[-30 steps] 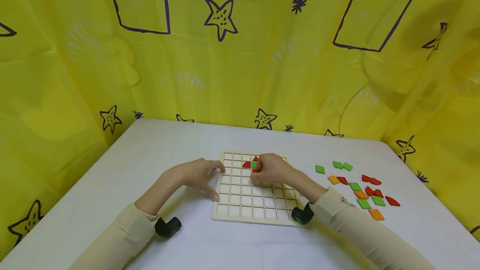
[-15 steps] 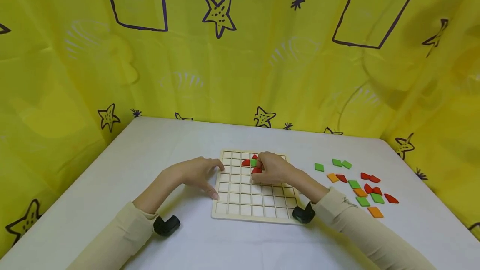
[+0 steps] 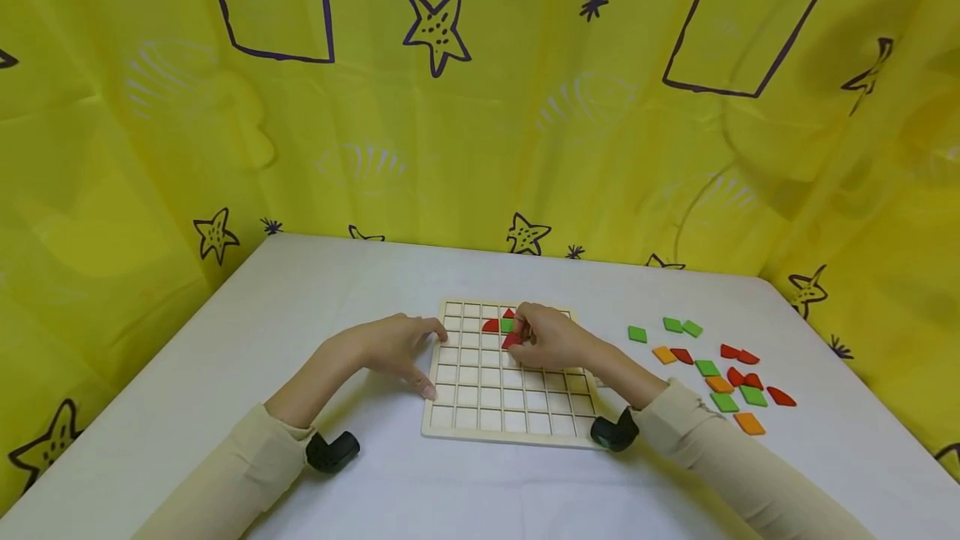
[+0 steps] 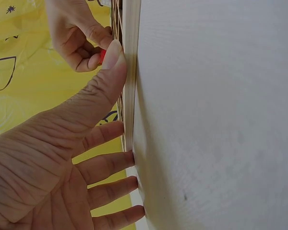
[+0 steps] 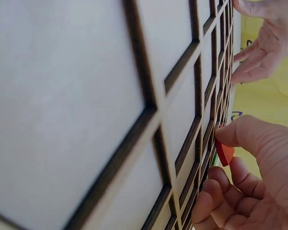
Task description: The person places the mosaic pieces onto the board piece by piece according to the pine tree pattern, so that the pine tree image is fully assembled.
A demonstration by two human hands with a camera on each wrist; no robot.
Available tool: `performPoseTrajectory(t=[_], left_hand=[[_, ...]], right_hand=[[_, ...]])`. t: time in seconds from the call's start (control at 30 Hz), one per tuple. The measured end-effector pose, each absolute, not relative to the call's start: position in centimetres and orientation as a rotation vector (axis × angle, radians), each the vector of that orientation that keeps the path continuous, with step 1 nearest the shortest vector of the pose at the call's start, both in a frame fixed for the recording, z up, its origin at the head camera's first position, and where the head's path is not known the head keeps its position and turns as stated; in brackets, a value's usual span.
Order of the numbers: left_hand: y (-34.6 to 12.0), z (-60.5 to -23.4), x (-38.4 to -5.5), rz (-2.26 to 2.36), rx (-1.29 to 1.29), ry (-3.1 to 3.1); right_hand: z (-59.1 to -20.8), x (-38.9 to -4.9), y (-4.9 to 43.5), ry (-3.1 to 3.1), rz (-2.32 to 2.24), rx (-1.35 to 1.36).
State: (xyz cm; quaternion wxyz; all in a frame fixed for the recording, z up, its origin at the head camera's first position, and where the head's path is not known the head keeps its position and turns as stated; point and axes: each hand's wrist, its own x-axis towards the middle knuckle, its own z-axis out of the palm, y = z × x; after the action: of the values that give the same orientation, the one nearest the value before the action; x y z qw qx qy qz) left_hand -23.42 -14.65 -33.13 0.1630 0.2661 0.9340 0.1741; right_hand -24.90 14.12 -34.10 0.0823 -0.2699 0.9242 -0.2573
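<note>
A pale wooden grid board (image 3: pixel 471 397) lies on the white table. My left hand (image 3: pixel 396 348) rests along its left edge; the left wrist view shows the thumb and straight fingers touching the rim (image 4: pixel 130 72). Over the board's upper right part, my right hand (image 3: pixel 553 338) pinches a small red tile (image 5: pixel 224 151) between thumb and index finger. That tile stands tilted at the grid in the right wrist view. Beside it on the board sit a green square tile (image 3: pixel 507 326), a red rounded tile (image 3: pixel 491 326) and a red pointed tile (image 3: pixel 510 313). The right hand hides cells beneath it.
Loose tiles are scattered on the table right of the board: several green squares (image 3: pixel 637 333), several red rounded pieces (image 3: pixel 782 397) and orange squares (image 3: pixel 749 423). A yellow patterned curtain (image 3: pixel 480 148) hangs behind the table and at its sides.
My right hand has shifted slightly to the right, its fingertips still at the red tile. The left hand keeps its place on the board's edge. The head view has tipped slightly.
</note>
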Motion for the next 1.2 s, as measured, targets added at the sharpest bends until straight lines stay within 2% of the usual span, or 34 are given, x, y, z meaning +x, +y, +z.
performPoseTrajectory(t=[0.67, 1.2], left_hand=[[-14.8, -33.4, -23.6, 0.496, 0.794, 2.666], [-14.7, -33.4, -23.6, 0.496, 0.779, 2.664]], right_hand=[[-33.2, -25.2, 16.0, 2.677, -0.987, -0.978], [-32.9, -27.0, 17.4, 2.769, -0.868, -1.046]])
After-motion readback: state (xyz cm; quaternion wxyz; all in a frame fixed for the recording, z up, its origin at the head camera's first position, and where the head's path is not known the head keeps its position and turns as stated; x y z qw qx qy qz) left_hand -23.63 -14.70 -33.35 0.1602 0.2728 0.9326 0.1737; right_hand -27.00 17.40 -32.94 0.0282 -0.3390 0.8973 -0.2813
